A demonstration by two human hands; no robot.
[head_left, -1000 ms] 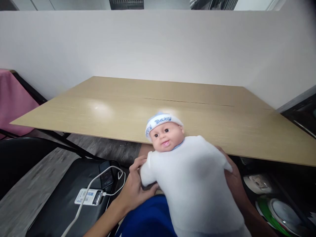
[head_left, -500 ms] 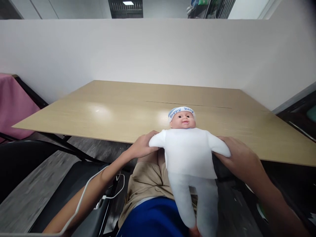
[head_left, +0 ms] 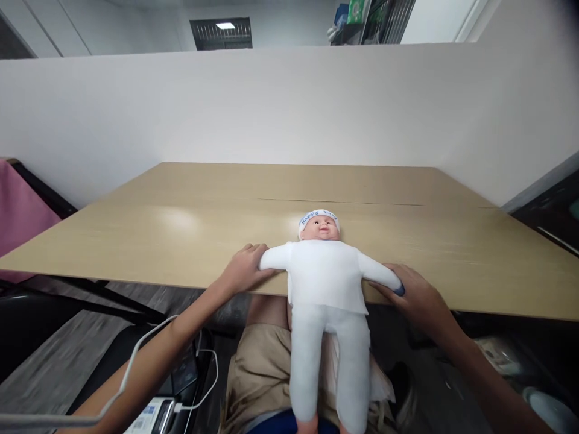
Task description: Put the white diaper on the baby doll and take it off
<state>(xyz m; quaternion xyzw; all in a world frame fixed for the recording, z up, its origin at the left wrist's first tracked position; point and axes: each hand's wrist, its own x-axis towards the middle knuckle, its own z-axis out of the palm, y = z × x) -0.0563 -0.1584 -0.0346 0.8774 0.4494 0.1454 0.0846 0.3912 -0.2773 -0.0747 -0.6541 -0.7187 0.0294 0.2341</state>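
Note:
A baby doll (head_left: 328,274) in a white top, white trousers and a lettered headband (head_left: 319,216) faces me, its arms spread wide. Its head and upper body are over the table's near edge, while the legs hang down in front of my lap. My left hand (head_left: 248,268) is closed around the doll's arm on the left. On the other side my right hand (head_left: 411,295) grips the doll's other arm near its end, where a dark blue patch shows. Both thumbs and fingers are partly hidden by the doll's sleeves.
A light wooden table (head_left: 217,199) reaches back to a low white partition (head_left: 289,108). At left are a black chair (head_left: 36,337) and pink cloth (head_left: 20,211). A white cable (head_left: 131,361) runs along my left arm to a white device (head_left: 151,416) on a seat.
Both hands and the doll have shifted left and forward in view, over the table edge. The doll's legs show more fully, and its arms stretch wider.

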